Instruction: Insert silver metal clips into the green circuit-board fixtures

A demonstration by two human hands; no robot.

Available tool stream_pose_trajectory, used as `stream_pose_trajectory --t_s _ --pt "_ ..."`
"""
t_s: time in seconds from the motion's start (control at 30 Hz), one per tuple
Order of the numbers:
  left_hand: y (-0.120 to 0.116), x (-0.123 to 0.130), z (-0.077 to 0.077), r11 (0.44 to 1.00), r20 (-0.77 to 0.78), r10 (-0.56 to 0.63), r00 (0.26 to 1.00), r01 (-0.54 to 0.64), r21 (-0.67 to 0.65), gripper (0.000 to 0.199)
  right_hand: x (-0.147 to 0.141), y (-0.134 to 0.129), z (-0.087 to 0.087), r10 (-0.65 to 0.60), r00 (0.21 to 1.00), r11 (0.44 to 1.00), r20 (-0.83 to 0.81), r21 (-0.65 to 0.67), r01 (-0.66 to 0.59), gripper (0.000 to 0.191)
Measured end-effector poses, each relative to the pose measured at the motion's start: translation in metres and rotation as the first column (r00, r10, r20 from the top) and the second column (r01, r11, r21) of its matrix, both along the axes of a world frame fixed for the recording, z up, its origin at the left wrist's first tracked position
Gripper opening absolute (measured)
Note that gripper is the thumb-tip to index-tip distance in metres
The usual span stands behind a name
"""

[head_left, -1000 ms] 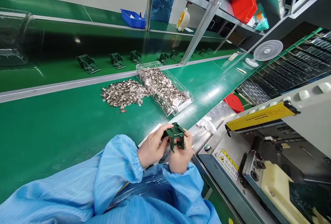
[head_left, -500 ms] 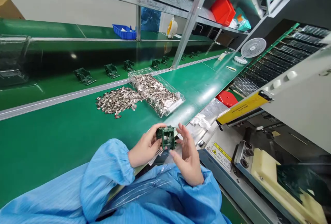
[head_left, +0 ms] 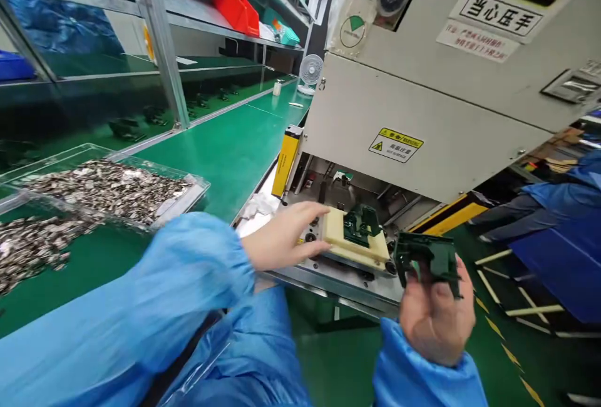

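My left hand (head_left: pixel 286 236) reaches over the front of the press with its fingers apart, holding nothing, close to the left side of a cream fixture block (head_left: pixel 334 226). In the recess of that block sits a dark green molded plastic part (head_left: pixel 360 224). To the right of the block, my right hand (head_left: pixel 439 322) grips a second dark green plastic part (head_left: pixel 429 253), its thumb against the lower edge and its fingers partly hidden. This part is held up in the air, apart from the fixture.
The press housing (head_left: pixel 422 119) with warning labels overhangs the fixture, flanked by yellow bars (head_left: pixel 286 161). Left, a clear tray (head_left: pixel 176 203) of small metal pieces stands on the green bench (head_left: pixel 220 156) beside a loose heap (head_left: pixel 37 241). Another person's blue sleeve (head_left: pixel 563 197) shows far right.
My view has swung right from the bench to the press. My left hand has let go of the green part it held; my right hand, empty before, now grips one.
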State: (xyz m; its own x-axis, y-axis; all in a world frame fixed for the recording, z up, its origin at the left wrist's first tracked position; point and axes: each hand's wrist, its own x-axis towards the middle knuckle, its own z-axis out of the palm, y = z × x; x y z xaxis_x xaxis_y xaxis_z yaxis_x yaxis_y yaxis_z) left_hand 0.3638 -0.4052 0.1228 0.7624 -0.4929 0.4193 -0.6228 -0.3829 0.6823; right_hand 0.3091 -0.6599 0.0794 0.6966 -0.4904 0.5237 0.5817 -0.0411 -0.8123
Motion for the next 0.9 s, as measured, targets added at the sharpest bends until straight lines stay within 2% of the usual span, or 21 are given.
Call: stream_pose_trajectory --t_s 0.07,0.13,0.2,0.27,0.33,0.43,0.5,0.53,0.6,0.67,0.77,0.83,0.87,0.9 --pt "-0.041 0.025 -0.002 1.000 0.025 -0.006 1.000 0.006 -0.003 0.070 0.008 -0.023 0.002 -0.105 0.994 0.994 -0.042 0.041 0.106 0.050" --pt "-0.072 0.042 -0.003 1.000 -0.048 -0.003 0.999 0.002 -0.011 0.075 0.018 -0.037 0.002 -0.121 0.988 0.992 -0.097 0.006 0.122 0.054" --pt "-0.088 0.050 -0.001 0.998 -0.137 0.011 0.991 -0.020 -0.060 0.074 0.031 -0.046 0.002 -0.095 0.991 0.992 -0.090 -0.092 0.087 0.058" --pt "-0.084 0.049 0.004 0.983 -0.192 0.057 0.980 -0.089 -0.161 0.075 0.046 -0.049 0.004 -0.037 0.995 0.970 -0.090 -0.242 0.014 0.064" --pt "-0.061 0.040 0.010 0.953 -0.232 0.105 0.967 -0.165 -0.256 0.078 0.062 -0.048 0.009 0.044 0.986 0.905 -0.159 -0.413 -0.107 0.067" --pt "-0.001 0.014 0.013 0.954 -0.322 0.077 0.943 -0.164 -0.251 0.068 0.080 -0.040 0.021 0.129 0.941 0.706 -0.313 -0.637 -0.309 0.066" --pt "0.045 -0.007 0.004 0.978 -0.399 0.048 0.916 -0.124 -0.166 0.057 0.087 -0.033 0.029 0.158 0.914 0.579 -0.374 -0.715 -0.392 0.062" --pt "0.066 -0.018 -0.004 0.985 -0.433 0.059 0.899 -0.124 -0.123 0.054 0.088 -0.030 0.031 0.169 0.906 0.545 -0.387 -0.730 -0.413 0.060" --pt "0.100 -0.036 -0.025 0.986 -0.474 0.121 0.872 -0.163 -0.047 0.052 0.089 -0.025 0.032 0.162 0.907 0.528 -0.389 -0.742 -0.413 0.059" --pt "0.119 -0.048 -0.050 0.984 -0.492 0.151 0.857 -0.176 -0.006 0.051 0.083 -0.023 0.024 0.084 0.939 0.531 -0.334 -0.782 -0.326 0.061" --pt "0.119 -0.053 -0.079 0.988 -0.490 0.091 0.867 -0.141 -0.066 0.049 0.059 -0.035 -0.001 -0.197 0.975 0.515 -0.102 -0.857 0.014 0.066" --pt "0.108 -0.049 -0.090 0.982 -0.496 0.045 0.867 -0.129 -0.136 0.049 0.033 -0.053 -0.023 -0.438 0.899 0.494 0.008 -0.834 0.248 0.068" --pt "0.102 -0.046 -0.092 0.979 -0.507 0.030 0.862 -0.129 -0.160 0.049 0.019 -0.064 -0.034 -0.559 0.829 0.497 -0.008 -0.803 0.327 0.069" --pt "0.097 -0.042 -0.094 0.975 -0.518 0.026 0.855 -0.136 -0.176 0.049 0.007 -0.075 -0.044 -0.629 0.772 0.524 -0.092 -0.784 0.334 0.067"
